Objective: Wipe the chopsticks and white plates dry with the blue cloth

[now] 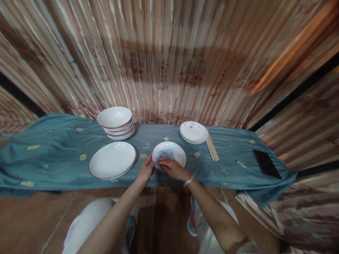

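Observation:
A white plate (180, 154) lies in front of me near the table's front edge. My left hand (146, 169) grips its left rim, thumb and fingers at the edge. With my right hand (173, 169) I press a pale blue cloth (167, 153) onto the plate's surface; the fingers are bent over it. A bracelet circles my right wrist. Left of my hands sits a short stack of larger white plates (112, 160). Behind and to the right is a stack of small decorated plates (194, 132).
Stacked bowls with red rims (115, 118) stand at the back left. Several wooden chopsticks (212, 148) lie beside the small plates. A black phone (266, 164) rests at the right end of the green tablecloth (60, 148). A striped curtain (164, 63) hangs behind.

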`<act>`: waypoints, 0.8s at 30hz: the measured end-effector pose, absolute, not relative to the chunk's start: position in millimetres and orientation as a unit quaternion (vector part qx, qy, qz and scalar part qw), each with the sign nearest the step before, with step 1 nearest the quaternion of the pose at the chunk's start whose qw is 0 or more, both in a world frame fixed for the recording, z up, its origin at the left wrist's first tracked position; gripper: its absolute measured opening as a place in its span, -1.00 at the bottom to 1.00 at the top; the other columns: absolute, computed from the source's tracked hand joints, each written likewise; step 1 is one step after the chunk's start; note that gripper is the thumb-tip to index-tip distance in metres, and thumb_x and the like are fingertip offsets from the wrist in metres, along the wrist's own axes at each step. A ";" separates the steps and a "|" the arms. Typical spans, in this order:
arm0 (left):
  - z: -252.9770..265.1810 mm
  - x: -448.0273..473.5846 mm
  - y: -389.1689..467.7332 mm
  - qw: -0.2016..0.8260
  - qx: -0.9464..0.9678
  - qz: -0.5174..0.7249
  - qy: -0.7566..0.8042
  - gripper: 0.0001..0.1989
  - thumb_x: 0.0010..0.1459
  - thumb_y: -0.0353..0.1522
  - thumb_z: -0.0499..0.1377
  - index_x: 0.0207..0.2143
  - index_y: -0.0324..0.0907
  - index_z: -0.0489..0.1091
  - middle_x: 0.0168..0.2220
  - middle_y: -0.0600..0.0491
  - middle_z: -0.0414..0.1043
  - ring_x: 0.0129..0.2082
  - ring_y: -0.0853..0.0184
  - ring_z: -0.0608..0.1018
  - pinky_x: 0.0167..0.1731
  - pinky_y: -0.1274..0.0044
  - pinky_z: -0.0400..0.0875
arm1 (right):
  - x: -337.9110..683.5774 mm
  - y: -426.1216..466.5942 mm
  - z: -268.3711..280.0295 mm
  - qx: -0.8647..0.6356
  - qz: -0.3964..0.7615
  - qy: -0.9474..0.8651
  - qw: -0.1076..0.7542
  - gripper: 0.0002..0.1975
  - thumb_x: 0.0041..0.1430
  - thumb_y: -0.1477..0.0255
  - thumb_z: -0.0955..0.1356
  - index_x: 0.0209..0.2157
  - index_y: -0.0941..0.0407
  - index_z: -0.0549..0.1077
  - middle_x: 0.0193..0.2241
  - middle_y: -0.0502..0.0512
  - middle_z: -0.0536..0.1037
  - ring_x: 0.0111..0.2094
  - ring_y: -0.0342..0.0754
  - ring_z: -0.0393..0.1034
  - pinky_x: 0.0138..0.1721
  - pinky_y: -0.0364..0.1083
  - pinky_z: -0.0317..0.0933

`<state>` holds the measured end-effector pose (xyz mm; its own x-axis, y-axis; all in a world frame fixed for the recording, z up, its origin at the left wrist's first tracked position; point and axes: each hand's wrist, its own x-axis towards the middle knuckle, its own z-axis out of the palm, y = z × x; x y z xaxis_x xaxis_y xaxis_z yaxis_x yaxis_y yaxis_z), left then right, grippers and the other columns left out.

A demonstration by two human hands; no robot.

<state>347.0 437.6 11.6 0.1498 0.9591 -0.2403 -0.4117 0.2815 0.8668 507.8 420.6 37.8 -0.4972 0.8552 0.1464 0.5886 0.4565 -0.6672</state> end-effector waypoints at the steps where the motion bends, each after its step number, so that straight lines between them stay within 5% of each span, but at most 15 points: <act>1: 12.1 346.9 437.4 0.683 0.332 0.500 0.416 -0.38 -0.18 -0.42 0.25 0.04 -0.20 0.38 -0.11 -0.03 0.53 -0.23 0.32 0.52 -0.23 0.54 0.36 | 508.9 419.0 40.5 -0.439 0.287 -0.817 0.240 -0.67 0.19 0.61 0.22 -0.07 0.14 0.48 0.01 0.15 0.48 0.07 -0.09 0.32 0.14 -0.04 0.16; 11: 14.8 348.3 438.5 0.695 0.330 0.498 0.400 -0.29 -0.25 -0.43 0.25 0.08 -0.21 0.33 0.02 -0.10 0.46 -0.05 0.21 0.49 -0.09 0.46 0.34 | 530.6 405.2 58.1 -0.486 0.262 -0.816 0.170 -0.82 0.08 0.64 0.30 -0.32 0.18 0.52 -0.29 0.08 0.57 -0.25 -0.08 0.44 -0.16 -0.12 0.25; 24: 13.8 347.8 438.6 0.688 0.338 0.499 0.403 -0.33 -0.22 -0.41 0.27 0.06 -0.17 0.36 0.01 -0.09 0.47 0.00 0.20 0.47 0.05 0.39 0.26 | 545.2 402.3 58.9 -0.603 0.065 -0.788 0.110 -0.81 0.11 0.66 0.27 -0.27 0.24 0.48 -0.16 0.27 0.51 -0.08 0.03 0.36 0.04 -0.02 0.18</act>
<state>347.8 438.6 13.8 0.1756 0.9601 -0.2176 -0.4144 0.2726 0.8683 545.2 402.3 58.9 -0.2491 0.9638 0.0951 0.9352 0.2649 -0.2350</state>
